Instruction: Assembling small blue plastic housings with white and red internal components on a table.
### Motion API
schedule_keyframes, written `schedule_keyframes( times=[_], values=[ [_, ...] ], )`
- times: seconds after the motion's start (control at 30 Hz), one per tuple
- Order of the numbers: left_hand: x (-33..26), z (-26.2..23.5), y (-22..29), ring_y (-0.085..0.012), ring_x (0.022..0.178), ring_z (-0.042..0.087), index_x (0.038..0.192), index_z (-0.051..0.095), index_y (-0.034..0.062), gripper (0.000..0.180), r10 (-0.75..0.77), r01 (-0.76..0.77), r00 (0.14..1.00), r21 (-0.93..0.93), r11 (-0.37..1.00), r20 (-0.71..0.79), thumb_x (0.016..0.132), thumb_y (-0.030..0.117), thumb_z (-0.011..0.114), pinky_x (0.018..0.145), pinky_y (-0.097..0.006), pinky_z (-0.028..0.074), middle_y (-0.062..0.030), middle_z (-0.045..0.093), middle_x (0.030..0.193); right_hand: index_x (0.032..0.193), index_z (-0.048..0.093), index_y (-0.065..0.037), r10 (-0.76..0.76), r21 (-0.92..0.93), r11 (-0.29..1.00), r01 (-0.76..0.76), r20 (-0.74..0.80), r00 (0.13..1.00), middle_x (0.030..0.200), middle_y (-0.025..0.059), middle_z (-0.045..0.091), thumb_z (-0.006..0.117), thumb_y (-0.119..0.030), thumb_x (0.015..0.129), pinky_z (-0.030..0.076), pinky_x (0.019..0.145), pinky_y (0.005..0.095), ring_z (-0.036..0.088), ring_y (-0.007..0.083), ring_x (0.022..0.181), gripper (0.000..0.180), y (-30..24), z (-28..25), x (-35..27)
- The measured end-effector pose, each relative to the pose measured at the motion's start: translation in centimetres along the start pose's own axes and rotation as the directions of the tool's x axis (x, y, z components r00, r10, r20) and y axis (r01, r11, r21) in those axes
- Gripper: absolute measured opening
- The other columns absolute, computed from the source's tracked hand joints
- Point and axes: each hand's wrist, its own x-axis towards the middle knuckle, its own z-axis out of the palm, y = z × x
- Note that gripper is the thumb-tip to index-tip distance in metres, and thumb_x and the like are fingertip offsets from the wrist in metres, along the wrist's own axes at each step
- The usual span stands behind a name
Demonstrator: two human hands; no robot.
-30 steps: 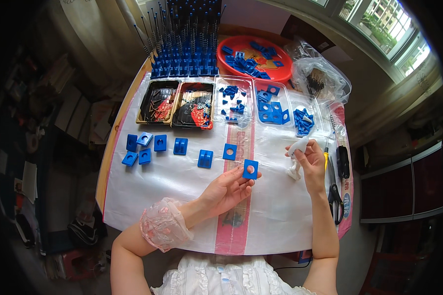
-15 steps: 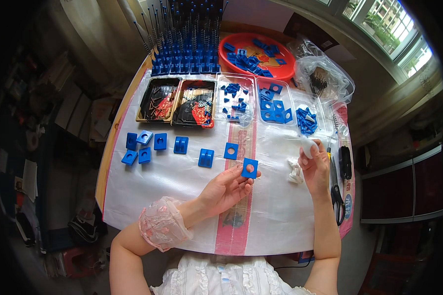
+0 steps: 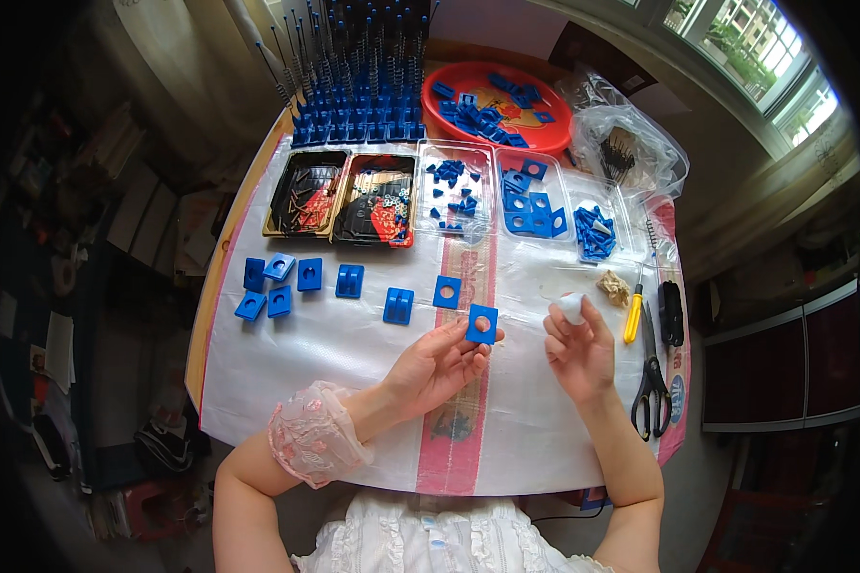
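Observation:
In my left hand (image 3: 441, 365) is a square blue plastic plate (image 3: 484, 310) with a round hole, pinched upright between thumb and fingers. To its right, my right hand (image 3: 581, 353) is closed on a small smooth white object (image 3: 571, 307), whose kind I cannot make out. Just beyond the left hand lies another blue holed plate (image 3: 446, 290). Left of that are two blue plates with raised ribs, one nearer (image 3: 397, 306) and one farther (image 3: 350, 281). Several blue holed pieces (image 3: 310, 274) form a cluster at the left.
Black trays (image 3: 337, 196) with small metal parts and clear trays (image 3: 495, 191) with blue pieces line the back. Behind stand blue spring-and-rod assemblies (image 3: 358, 115) and a red basin (image 3: 556, 138). Scissors (image 3: 652, 382), a yellow-handled tool (image 3: 633, 318) and crumpled beige material (image 3: 612, 286) lie right.
My right hand has come left and nearer with the white object, uncovering the beige crumpled material and yellow handle. The crumpled white piece no longer shows. My left hand keeps holding the blue plate.

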Motion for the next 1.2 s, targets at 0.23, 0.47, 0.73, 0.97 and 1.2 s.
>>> schedule_keyframes(
  times=[0.23, 0.47, 0.73, 0.97, 1.2],
  values=[
    [-0.1, -0.1, 0.0, -0.0118, 0.095, 0.058, 0.122, 0.050, 0.0009, 0.027, 0.003, -0.003, 1.000, -0.008, 1.000, 0.008, 0.104, 0.021, 0.048, 0.087, -0.025, 0.054, -0.0136, 0.057, 0.119, 0.098, 0.057, -0.010, -0.130, 0.044, 0.990, 0.133, -0.066, 0.989, 0.076, 0.0020, 0.048, 0.059, -0.030, 0.098, 0.030, 0.050, 0.0233, 0.036, 0.0099, 0.064, 0.020, -1.2, -1.1, 1.6],
    [-0.1, -0.1, 0.0, -0.0120, 0.095, 0.055, 0.128, 0.046, -0.0004, 0.034, 0.001, 0.000, 1.000, 0.028, 1.000, -0.010, 0.104, 0.025, 0.048, 0.084, -0.026, 0.052, -0.0119, 0.055, 0.119, 0.092, 0.056, -0.014, -0.239, -0.115, 0.965, 0.236, -0.006, 0.971, 0.080, -0.0012, 0.055, 0.066, -0.028, 0.094, 0.031, 0.049, 0.0233, 0.038, 0.0085, 0.062, 0.018, -2.1, -1.4, 1.6],
    [-0.2, 0.3, -0.1, -0.0128, 0.096, 0.058, 0.125, 0.048, -0.0020, 0.033, -0.013, 0.015, 0.999, 0.073, 0.997, -0.033, 0.104, 0.024, 0.049, 0.083, -0.025, 0.054, -0.0147, 0.056, 0.121, 0.091, 0.055, -0.016, -0.282, -0.308, 0.921, 0.237, -0.111, 0.953, 0.073, -0.0056, 0.049, 0.070, -0.026, 0.090, 0.029, 0.048, 0.0220, 0.037, 0.0059, 0.060, 0.018, -1.1, -0.9, 1.4],
    [-0.2, 0.4, -0.1, -0.0117, 0.096, 0.059, 0.124, 0.049, -0.0016, 0.033, -0.007, 0.012, 0.999, 0.089, 0.996, -0.046, 0.104, 0.024, 0.050, 0.085, -0.024, 0.055, -0.0161, 0.056, 0.122, 0.092, 0.055, -0.016, -0.336, -0.449, 0.845, 0.290, -0.024, 0.942, 0.071, -0.0068, 0.050, 0.069, -0.022, 0.090, 0.031, 0.049, 0.0197, 0.037, 0.0017, 0.058, 0.016, -1.8, -0.5, 1.1],
    [-0.2, 0.5, -0.1, -0.0107, 0.097, 0.060, 0.119, 0.051, 0.0028, 0.026, -0.022, 0.029, 0.998, 0.133, 0.991, -0.056, 0.104, 0.024, 0.050, 0.088, -0.022, 0.055, -0.0127, 0.060, 0.118, 0.094, 0.057, -0.013, -0.442, -0.507, 0.772, 0.384, 0.006, 0.897, 0.073, -0.0070, 0.054, 0.068, -0.011, 0.089, 0.036, 0.049, 0.0172, 0.041, -0.0009, 0.054, 0.012, -1.8, 0.4, 0.5]
  ],
)
